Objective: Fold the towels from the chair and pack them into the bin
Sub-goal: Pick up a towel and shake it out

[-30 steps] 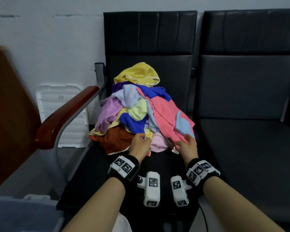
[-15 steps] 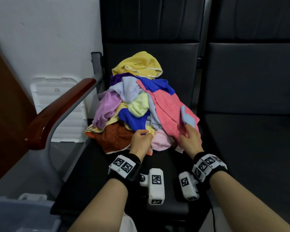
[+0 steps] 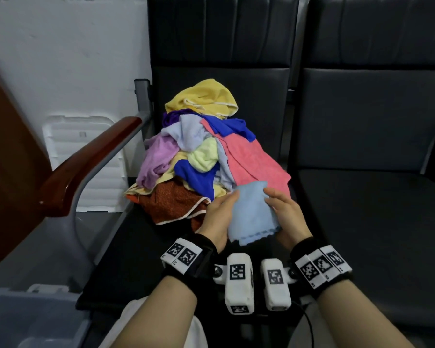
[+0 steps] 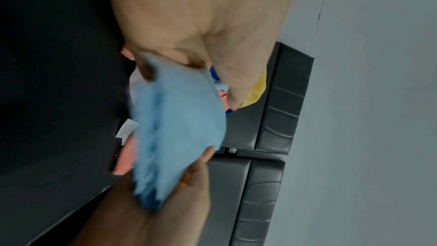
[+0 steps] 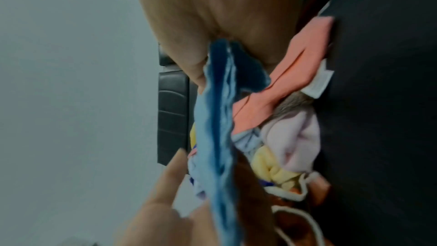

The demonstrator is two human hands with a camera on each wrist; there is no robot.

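Both hands hold 1 light blue towel [image 3: 253, 212] between them, just above the front of the black chair seat [image 3: 126, 247]. The left hand [image 3: 217, 217] grips the towel's left edge, thumb on top and fingers curled underneath; the right hand [image 3: 285, 217] pinches the right edge, fingers lying over the cloth. The towel hangs crumpled, its stitched hem nearest the wrists. Directly beyond the grip, touching the towel's far edge, sits the pile of towels [image 3: 199, 156]: a pink towel [image 3: 251, 162] just behind the right hand, a rust-orange towel [image 3: 173, 204] left of the left hand, a yellow towel [image 3: 204, 99] topmost. The grey bin [image 3: 33, 320] lies well to the left, below the wooden armrest [image 3: 86, 162].
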